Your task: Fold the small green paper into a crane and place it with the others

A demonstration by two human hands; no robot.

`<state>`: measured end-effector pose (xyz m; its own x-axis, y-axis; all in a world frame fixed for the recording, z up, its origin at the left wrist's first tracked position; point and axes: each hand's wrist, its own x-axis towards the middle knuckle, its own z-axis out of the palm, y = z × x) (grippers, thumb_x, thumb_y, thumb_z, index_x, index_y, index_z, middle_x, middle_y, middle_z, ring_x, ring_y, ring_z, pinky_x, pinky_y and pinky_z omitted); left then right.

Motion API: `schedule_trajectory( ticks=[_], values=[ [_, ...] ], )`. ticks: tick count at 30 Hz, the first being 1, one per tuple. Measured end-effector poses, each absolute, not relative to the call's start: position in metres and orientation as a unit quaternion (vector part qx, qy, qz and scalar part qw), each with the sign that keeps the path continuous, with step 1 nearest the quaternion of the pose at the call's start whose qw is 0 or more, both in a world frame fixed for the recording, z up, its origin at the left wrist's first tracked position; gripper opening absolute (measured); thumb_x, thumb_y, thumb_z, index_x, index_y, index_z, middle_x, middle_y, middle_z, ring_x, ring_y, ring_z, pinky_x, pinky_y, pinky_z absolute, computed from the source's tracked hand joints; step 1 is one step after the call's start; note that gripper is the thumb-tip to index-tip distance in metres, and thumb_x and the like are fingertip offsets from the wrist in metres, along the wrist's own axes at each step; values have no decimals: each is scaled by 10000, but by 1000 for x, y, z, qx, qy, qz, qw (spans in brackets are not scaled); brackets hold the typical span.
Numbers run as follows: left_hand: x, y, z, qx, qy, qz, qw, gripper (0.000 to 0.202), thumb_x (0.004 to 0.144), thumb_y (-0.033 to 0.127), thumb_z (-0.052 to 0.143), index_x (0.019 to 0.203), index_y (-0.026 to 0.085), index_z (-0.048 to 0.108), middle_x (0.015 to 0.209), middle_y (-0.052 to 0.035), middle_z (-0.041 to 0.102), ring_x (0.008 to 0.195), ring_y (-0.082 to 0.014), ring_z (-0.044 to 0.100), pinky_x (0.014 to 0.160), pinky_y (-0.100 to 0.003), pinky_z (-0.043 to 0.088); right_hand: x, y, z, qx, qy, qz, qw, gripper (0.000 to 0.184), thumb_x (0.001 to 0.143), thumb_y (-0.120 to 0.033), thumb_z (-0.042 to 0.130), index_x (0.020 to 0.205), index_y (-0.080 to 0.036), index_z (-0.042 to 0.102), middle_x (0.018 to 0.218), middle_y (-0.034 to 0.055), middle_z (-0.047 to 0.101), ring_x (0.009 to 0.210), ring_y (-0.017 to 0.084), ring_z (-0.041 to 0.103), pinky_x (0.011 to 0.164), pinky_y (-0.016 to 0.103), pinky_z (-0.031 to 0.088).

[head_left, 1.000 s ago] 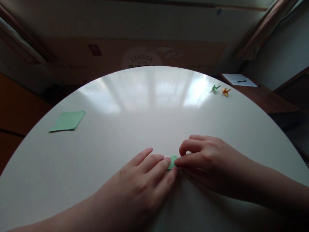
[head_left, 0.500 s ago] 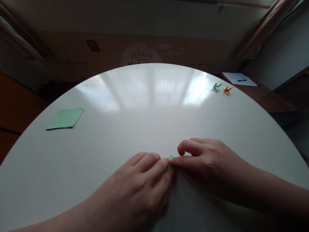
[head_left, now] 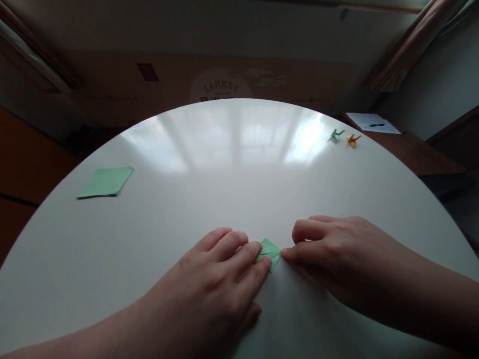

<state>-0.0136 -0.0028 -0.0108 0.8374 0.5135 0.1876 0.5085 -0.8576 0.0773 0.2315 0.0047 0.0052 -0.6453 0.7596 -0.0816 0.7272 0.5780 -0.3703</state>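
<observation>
A small piece of green origami paper (head_left: 270, 249), folded with creases that meet at its right corner, lies flat on the white table. Two fingertips of my left hand (head_left: 220, 279) press its left part down, and those fingers cover that part. My right hand (head_left: 329, 247) is curled, and its fingertips pinch the paper's right corner against the tabletop. The underside of the paper is hidden.
On the round white table (head_left: 187, 199), a stack of green paper squares (head_left: 107, 182) lies at the left. A green paper crane (head_left: 336, 134) and an orange paper crane (head_left: 353, 140) stand near the far right edge. Beyond is a sheet with a pen (head_left: 376, 124).
My right hand has slid rightward from my left fingertips to the paper's right corner. More of the folded green paper shows between the hands. The view has shifted slightly.
</observation>
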Motion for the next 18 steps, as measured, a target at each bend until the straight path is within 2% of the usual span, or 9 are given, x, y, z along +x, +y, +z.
schedule_trajectory(
  ticks=[3,7,9,15,18],
  values=[
    [-14,-1,-12,959,264,101,22,282,956,356,568,1194,236,659,1179,-30,703,1040,-244,599,976,-418,420,235,7,5,-422,-885,190,49,202,864,-122,636,734,-245,730,722,-15,626,618,113,529,559,262,310],
    [-14,3,-13,961,253,99,45,298,965,333,543,1219,217,647,1237,-54,688,1086,-259,597,1011,-432,414,240,15,1,-445,-870,158,140,203,913,-180,596,925,-276,776,819,-1,695,655,122,598,605,260,391],
    [-14,4,-14,963,244,98,60,311,961,340,544,1228,211,640,1255,-62,682,1096,-263,598,1024,-437,415,241,19,-3,-450,-862,161,169,197,924,-212,599,963,-281,779,850,8,716,688,131,626,626,258,418],
    [-15,11,-10,969,202,134,49,201,963,261,534,1099,205,671,1287,-88,665,1146,-256,592,1011,-414,441,234,21,-11,-438,-866,177,161,182,892,-277,669,1049,-278,762,904,22,727,802,163,652,670,265,437],
    [-19,15,-2,956,238,172,11,140,948,186,539,975,196,676,1229,-88,684,1088,-252,607,916,-387,480,229,19,-12,-422,-875,187,143,176,912,-315,654,1048,-271,756,920,27,713,819,168,635,695,280,435]
  ],
)
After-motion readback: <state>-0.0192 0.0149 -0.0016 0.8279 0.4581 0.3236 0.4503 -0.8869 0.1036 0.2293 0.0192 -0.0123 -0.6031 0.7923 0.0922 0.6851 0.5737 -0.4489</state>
